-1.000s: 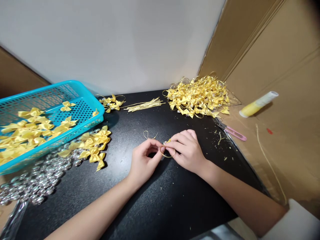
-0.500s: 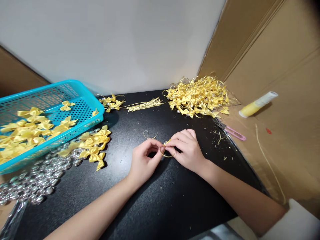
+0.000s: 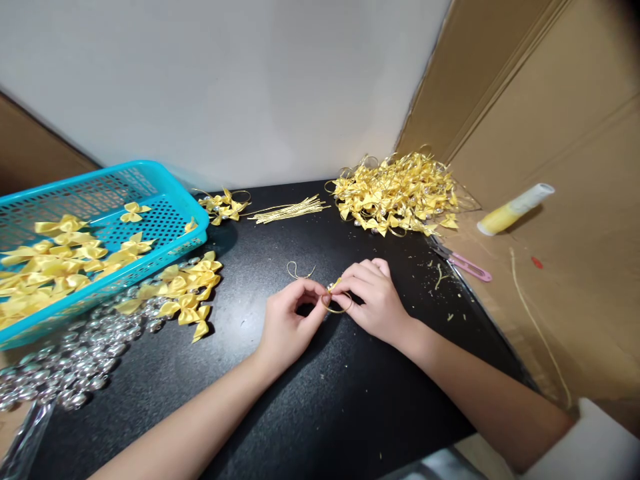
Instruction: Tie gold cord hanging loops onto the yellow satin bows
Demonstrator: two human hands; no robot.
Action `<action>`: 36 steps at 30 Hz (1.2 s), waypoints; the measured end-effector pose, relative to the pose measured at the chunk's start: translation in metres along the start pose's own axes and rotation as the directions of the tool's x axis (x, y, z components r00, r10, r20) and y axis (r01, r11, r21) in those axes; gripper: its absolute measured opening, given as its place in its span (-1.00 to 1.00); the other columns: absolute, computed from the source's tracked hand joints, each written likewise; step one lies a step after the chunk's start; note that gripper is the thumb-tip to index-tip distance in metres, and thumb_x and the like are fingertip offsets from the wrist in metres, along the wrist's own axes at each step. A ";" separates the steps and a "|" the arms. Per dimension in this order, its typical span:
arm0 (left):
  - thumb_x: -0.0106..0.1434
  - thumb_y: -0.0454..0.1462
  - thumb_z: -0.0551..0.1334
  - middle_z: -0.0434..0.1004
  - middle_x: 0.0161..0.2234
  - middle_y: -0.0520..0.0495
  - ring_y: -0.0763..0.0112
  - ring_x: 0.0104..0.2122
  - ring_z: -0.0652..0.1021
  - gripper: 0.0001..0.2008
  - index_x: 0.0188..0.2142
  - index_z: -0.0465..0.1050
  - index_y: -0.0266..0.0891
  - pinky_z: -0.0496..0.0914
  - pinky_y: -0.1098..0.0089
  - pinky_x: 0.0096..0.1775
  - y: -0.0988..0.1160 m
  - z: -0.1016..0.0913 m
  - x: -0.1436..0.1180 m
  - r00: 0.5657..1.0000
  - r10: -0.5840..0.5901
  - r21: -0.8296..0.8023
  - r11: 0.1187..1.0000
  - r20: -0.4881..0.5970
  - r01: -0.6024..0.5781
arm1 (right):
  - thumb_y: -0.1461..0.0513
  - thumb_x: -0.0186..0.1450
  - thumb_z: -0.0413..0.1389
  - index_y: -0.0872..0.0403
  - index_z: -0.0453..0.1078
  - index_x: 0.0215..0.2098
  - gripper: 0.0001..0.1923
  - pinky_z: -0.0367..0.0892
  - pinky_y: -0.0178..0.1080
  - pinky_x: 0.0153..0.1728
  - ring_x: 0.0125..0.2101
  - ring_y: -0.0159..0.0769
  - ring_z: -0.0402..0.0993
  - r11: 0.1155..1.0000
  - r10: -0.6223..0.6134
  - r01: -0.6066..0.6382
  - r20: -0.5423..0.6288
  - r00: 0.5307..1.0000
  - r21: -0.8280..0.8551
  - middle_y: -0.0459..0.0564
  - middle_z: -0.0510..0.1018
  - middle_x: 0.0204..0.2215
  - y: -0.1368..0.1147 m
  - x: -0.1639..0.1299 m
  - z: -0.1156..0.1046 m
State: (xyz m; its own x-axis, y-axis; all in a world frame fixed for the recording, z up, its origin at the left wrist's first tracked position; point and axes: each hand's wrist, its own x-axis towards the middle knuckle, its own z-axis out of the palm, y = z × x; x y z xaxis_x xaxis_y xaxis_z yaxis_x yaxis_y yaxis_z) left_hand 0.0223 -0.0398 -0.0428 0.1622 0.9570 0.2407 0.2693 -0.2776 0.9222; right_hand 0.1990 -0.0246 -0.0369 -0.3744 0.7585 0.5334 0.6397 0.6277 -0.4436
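Note:
Over the middle of the black table [image 3: 310,393], my left hand [image 3: 293,323] and my right hand [image 3: 375,300] meet fingertip to fingertip. Both pinch a gold cord [image 3: 344,311], which curves in a small loop below the right fingers. A bit of yellow ribbon and something small and shiny show between the fingertips, mostly covered. Just beyond my left hand lies a thin loose loop of thread [image 3: 295,270]; whether it joins the held cord I cannot tell.
At left stand a blue basket [image 3: 175,247] of yellow bows, silver bells [image 3: 85,360] and loose bows [image 3: 187,307]. Cut gold cords [image 3: 290,210] and a heap of finished bows [image 3: 395,190] lie behind. Pink-handled snips [image 3: 467,265] and a thread spool [image 3: 515,210] are at right.
The cord loop between my fingers has shifted slightly to the right. Both hands stay almost in the same place, still pinching.

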 end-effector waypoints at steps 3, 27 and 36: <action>0.22 -0.33 0.27 0.53 -0.44 0.02 0.49 -0.45 0.55 -0.96 -0.37 0.43 -0.25 0.47 0.47 -0.35 -0.001 0.001 0.000 0.999 -0.047 -0.063 0.997 0.002 0.047 | 0.20 0.34 0.13 0.04 0.45 -0.44 -0.81 0.05 -0.17 -0.20 -0.37 -0.34 0.36 1.000 -0.005 0.005 -0.008 1.000 0.016 -0.11 0.54 -0.45 0.001 0.001 0.001; 0.23 -0.35 0.25 0.50 -0.41 0.02 0.50 -0.41 0.52 -0.96 -0.36 0.41 -0.24 0.44 0.48 -0.30 -0.002 0.000 0.000 1.000 0.005 -0.054 0.999 0.004 -0.005 | 0.23 0.33 0.00 0.10 0.37 -0.44 -0.79 -0.04 -0.18 -0.25 -0.44 -0.34 0.28 0.995 0.092 -0.083 0.196 0.976 -0.050 -0.10 0.49 -0.51 -0.002 0.004 -0.006; 0.23 -0.35 0.24 0.48 -0.43 0.02 0.51 -0.43 0.51 -0.96 -0.37 0.40 -0.26 0.44 0.51 -0.35 0.001 0.002 0.000 0.998 -0.065 -0.084 0.994 0.008 0.066 | 0.32 0.23 0.01 0.10 0.14 -0.65 -0.71 -0.03 -0.25 -0.34 -0.58 -0.45 0.14 0.982 0.117 -0.132 0.118 0.986 0.133 -0.22 0.21 -0.69 0.001 0.003 -0.002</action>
State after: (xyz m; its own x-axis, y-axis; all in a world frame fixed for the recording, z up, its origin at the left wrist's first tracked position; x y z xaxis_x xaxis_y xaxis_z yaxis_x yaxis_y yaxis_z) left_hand 0.0241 -0.0397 -0.0426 0.1521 0.9723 0.1773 0.1984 -0.2057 0.9583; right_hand 0.1997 -0.0220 -0.0337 -0.3736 0.8419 0.3894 0.5885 0.5396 -0.6021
